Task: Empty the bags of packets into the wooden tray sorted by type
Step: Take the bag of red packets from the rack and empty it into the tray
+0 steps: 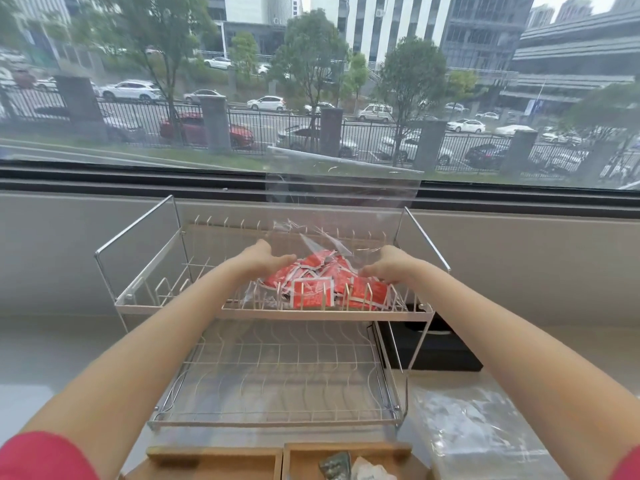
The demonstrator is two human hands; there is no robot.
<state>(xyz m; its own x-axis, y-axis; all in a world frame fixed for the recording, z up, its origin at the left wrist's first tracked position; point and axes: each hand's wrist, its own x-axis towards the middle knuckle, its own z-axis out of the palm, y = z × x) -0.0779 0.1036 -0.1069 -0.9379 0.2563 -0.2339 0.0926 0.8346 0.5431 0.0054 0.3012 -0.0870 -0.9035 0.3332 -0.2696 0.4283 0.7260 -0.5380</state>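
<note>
Head view: looking forward and down over a pale bench set under a wide window.
Rack: a two-tier wire dish rack (277,313) is standing at the middle of the bench, toward its far edge.
Bag in hand: a clear plastic bag (343,199) is lying on the rack's upper tier, its empty top part rising toward the window.
Contents: red packets (325,282) are heaped in the bag's lower part, resting behind the front tines of the upper tier.
Left hand: the left hand (259,259) is reaching to the bag's left side; its fingers are curling onto the plastic, though a firm grip cannot be told.
Right hand: the right hand (391,265) is mirroring it on the bag's right side, fingers bent down on the film over the packets; again, closure cannot be told.
Destination: the wooden tray (214,459) is sitting at the bench's near edge, below the rack; its left compartment is showing bare wood, its right one is holding a dark packet (335,465) and a pale packet (367,472).
Spare film: more clear plastic (474,431) is lying toward the bench's near right corner.
Step in hand: probably taking up the bag of red packets.
Next move: likely calling for lifting the bag clear of the tines, then tipping it over the unfilled left compartment.
</note>
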